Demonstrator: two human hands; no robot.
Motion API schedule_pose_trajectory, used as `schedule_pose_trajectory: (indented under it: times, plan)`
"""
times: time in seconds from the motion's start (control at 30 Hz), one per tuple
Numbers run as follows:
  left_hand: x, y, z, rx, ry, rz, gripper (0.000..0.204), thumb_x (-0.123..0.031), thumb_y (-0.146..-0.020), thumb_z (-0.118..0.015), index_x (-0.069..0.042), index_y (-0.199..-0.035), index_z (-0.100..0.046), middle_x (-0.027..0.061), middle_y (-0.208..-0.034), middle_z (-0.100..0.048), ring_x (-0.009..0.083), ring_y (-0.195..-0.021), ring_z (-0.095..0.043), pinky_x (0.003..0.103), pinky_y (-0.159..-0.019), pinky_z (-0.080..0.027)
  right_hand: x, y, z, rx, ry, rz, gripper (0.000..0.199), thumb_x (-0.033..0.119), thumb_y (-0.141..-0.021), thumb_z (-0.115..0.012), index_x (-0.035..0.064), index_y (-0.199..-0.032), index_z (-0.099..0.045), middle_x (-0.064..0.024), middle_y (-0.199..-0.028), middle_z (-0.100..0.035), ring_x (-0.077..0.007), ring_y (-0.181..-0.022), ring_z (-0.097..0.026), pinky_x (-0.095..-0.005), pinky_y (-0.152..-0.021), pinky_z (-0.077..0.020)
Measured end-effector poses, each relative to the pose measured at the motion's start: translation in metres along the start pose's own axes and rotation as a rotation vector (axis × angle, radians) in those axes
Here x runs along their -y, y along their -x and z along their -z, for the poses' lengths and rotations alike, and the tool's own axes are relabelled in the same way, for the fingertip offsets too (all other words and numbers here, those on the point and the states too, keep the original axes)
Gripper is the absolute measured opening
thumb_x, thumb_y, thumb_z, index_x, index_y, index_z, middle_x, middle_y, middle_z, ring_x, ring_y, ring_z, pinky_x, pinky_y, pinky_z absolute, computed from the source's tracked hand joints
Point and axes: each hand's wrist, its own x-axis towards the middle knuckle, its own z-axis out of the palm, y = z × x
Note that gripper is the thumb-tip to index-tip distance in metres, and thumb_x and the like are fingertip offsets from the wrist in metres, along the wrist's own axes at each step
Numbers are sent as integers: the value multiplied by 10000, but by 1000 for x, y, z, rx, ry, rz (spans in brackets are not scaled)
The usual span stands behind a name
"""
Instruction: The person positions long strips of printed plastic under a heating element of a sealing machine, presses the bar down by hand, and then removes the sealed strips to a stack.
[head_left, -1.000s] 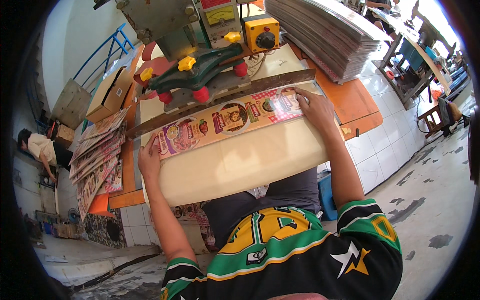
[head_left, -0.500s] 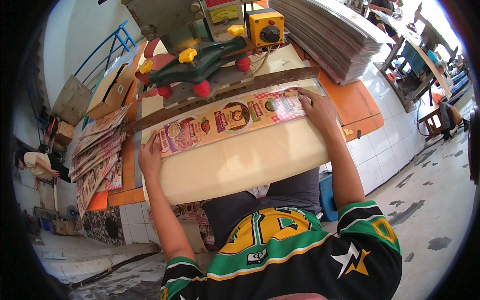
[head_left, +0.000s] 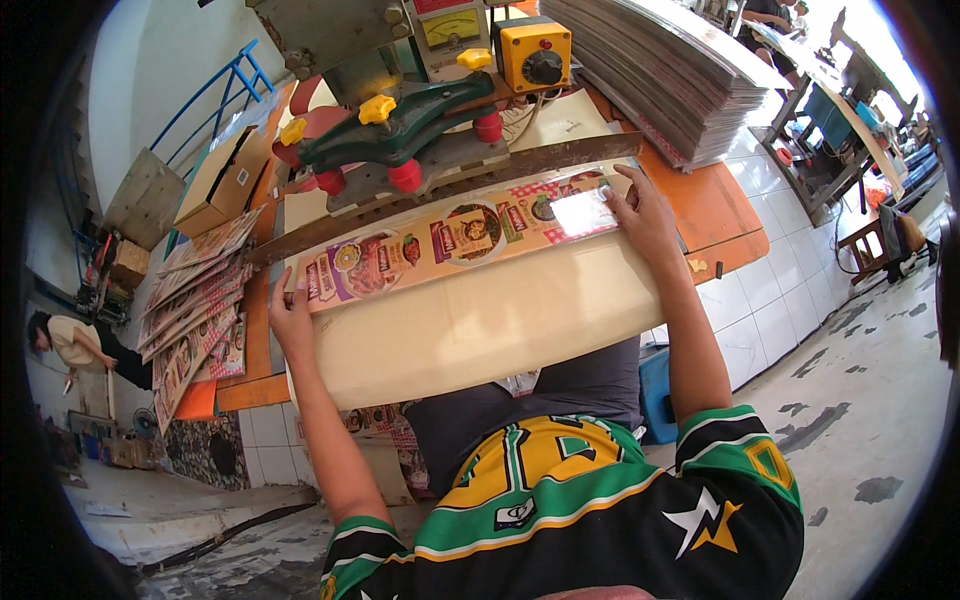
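A long printed strip (head_left: 470, 235) with food pictures on a peach background lies under the press, and a glossy glare shows near its right end. My left hand (head_left: 291, 320) grips the left end, thumb on top and fingers along the edge. At the opposite end, my right hand (head_left: 645, 215) holds the corner between thumb and fingers. Beneath the strip, a cream-coloured sheet (head_left: 480, 335) curves down over the table's front edge toward my lap. Above its far edge stands the press, with a dark green bracket (head_left: 400, 140), yellow knobs and red spacers.
A metal bar (head_left: 300, 240) runs along the strip's far side. Several printed strips (head_left: 200, 290) lie piled at left beside an open cardboard box (head_left: 222, 185). A tall stack of sheets (head_left: 670, 85) stands back right. A yellow control box (head_left: 537, 57) sits beside the press. Another person (head_left: 80, 345) is far left.
My left hand has shifted slightly left and up, and my right hand slightly right and up, both still at the strip's ends. A bright glare has appeared near the right end.
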Motion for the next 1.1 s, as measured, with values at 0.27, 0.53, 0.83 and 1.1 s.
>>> schedule_pose_trajectory:
  times: [0.27,0.53,0.83,1.1]
  plan:
    - [11,0,1,40,56,-42,412,-143,-970,-713,-68,-1375,-690,-5,-758,-559,99,-701,-492,282,-650,-435,-5,-1,-1,-20,-171,77,482,235,-935,-764,93,-1383,-658,-62,-634,-582,-170,-581,-570,-358,-602,-434]
    - [0,2,-2,36,20,-24,409,-110,-970,-699,-75,-1377,-688,0,-755,-569,105,-702,-496,292,-675,-453,-5,0,1,-53,-242,130,460,144,-939,-748,75,-1383,-653,-35,-612,-515,-123,-554,-488,-327,-575,-400]
    - [-4,3,-1,12,47,-45,381,-122,-1004,-677,-75,-1382,-682,-11,-794,-579,101,-731,-506,285,-690,-445,-11,-1,0,-45,-304,147,425,102,-984,-704,59,-1403,-643,51,-618,-408,-46,-577,-431,-262,-556,-377]
    - [-5,3,2,-53,98,-35,335,-62,-969,-576,-48,-1264,-734,-9,-824,-595,97,-758,-522,276,-713,-447,-20,-4,3,89,-633,-39,497,81,-983,-649,49,-1473,-568,102,-656,-450,-19,-590,-411,-231,-555,-315]
